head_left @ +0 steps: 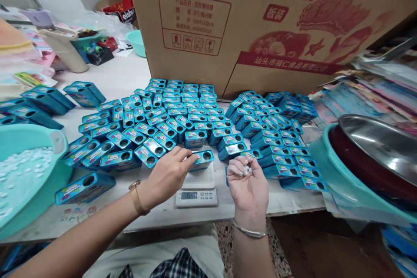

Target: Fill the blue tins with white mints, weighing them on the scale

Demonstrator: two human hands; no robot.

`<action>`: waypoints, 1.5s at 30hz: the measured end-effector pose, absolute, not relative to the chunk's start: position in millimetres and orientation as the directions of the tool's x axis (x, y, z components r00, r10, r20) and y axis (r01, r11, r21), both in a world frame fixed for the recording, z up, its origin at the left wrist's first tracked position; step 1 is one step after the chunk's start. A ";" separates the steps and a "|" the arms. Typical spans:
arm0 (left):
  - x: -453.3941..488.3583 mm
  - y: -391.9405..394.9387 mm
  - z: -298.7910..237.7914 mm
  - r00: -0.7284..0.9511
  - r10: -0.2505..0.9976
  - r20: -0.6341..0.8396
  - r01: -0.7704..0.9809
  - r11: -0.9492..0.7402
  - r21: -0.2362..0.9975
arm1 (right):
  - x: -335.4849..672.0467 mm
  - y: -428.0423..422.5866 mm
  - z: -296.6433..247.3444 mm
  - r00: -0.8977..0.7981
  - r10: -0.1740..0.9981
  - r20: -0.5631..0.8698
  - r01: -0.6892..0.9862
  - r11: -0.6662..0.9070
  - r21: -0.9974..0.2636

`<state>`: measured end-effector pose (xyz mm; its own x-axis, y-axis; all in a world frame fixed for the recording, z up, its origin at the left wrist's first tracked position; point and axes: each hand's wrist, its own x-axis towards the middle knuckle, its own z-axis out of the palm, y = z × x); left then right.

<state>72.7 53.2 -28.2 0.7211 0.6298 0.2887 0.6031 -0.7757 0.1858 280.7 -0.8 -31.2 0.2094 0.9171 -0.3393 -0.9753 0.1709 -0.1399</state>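
Observation:
A small white scale [196, 192] sits at the table's front edge, its display lit. On it lies a blue tin [202, 157] with a round hole in its top. My left hand [166, 174] reaches to that tin, its fingertips pinched at the tin's left end. My right hand [246, 182] is palm up just right of the scale, fingers curled round several small white pellets [246, 169]. Several more blue tins [182, 117] lie in rows behind the scale.
A teal basin [39, 169] of white pellets stands at the left. A big cardboard box [260, 21] rises behind the tins. At the right, a steel bowl [378, 143] rests in a teal tub [329, 173] beside stacked printed sheets [381, 82].

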 end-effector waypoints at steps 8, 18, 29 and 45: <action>71.2 53.0 -29.7 0.719 0.632 0.290 0.600 -0.775 0.200 | 277.3 0.8 -30.5 0.183 0.915 -0.359 -0.983 0.160 -0.092; 72.1 54.5 -29.9 0.701 0.633 0.328 0.552 -0.773 0.312 | 270.8 0.8 -30.6 0.170 0.921 -0.350 -0.985 0.144 -0.100; 51.0 57.4 -7.3 0.456 0.714 0.532 0.529 -0.698 0.483 | 275.2 0.2 -32.8 0.202 0.903 -0.380 -0.978 0.167 -0.124; 50.9 61.6 -10.3 0.541 0.731 0.416 0.569 -0.683 0.459 | 273.6 1.9 -35.8 0.190 0.901 -0.389 -0.981 0.159 -0.111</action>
<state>50.9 61.6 -10.3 0.5414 0.7307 0.4158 0.5687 -0.6825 0.4591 273.6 1.9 -35.8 0.1904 0.9015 -0.3887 -0.9809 0.1592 -0.1114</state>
